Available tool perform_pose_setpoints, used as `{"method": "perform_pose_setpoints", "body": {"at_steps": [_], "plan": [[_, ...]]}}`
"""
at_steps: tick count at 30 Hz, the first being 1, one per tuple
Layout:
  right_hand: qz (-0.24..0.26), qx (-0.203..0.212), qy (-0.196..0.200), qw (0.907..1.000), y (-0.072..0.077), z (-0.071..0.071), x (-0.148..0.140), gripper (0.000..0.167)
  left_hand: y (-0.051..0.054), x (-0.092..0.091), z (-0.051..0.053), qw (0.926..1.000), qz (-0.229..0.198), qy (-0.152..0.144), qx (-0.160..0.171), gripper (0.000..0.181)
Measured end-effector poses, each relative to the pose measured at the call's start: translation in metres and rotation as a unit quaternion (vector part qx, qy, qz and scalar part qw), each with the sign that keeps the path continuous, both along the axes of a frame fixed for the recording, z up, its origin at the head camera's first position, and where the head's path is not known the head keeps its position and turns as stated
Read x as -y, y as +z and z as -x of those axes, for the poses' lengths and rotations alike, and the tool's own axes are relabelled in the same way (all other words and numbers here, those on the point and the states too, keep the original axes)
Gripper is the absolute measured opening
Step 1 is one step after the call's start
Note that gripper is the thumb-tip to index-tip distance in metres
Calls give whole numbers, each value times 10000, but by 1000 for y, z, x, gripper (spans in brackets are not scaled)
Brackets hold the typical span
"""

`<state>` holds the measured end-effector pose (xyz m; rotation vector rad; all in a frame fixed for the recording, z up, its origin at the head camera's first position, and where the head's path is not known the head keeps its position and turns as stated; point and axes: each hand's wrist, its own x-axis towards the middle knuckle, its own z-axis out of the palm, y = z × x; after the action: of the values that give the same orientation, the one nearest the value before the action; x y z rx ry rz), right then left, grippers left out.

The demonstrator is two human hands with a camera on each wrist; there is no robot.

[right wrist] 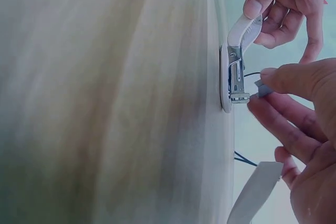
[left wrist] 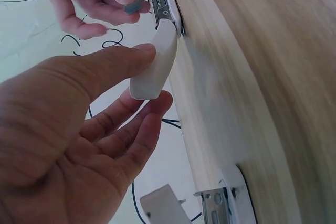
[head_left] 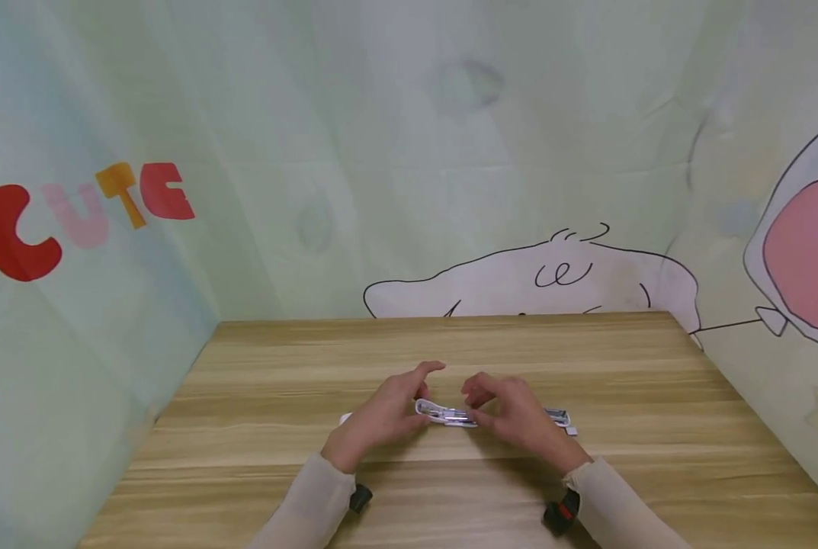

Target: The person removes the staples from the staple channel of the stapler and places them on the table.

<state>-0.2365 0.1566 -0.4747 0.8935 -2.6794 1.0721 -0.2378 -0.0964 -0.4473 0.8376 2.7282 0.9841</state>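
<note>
One white stapler (head_left: 444, 413), opened on the wooden table (head_left: 450, 343): cover (left wrist: 158, 61) pinched by your left hand (head_left: 384, 408); small grey block (right wrist: 262, 88), apparently staples, pinched in your right hand (head_left: 518, 412). Likely light, stiff, smooth; hold by the cover.

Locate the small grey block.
In the right wrist view, right of centre, the right hand pinches the small grey block beside the open white stapler.

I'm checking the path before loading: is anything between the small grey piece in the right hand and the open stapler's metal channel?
Nothing visible is. The right hand pinches the grey piece close beside the metal channel, while the left hand holds the white cover raised from it.
</note>
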Motion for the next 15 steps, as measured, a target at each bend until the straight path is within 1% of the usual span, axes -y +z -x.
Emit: {"method": "perform_pose_setpoints", "body": {"at_steps": [5,12,15], "plan": [[106,17,27,9999,2,-4,-1,36,0,2,-1,10000,25,5,-46,80],[-169,-206,487,9985,0,-7,-3,49,-1,3,-1,10000,18,22,-74,80],[-280,-191,680,9971,-1,-7,-3,51,-1,4,-1,10000,1,52,-48,81]]}}
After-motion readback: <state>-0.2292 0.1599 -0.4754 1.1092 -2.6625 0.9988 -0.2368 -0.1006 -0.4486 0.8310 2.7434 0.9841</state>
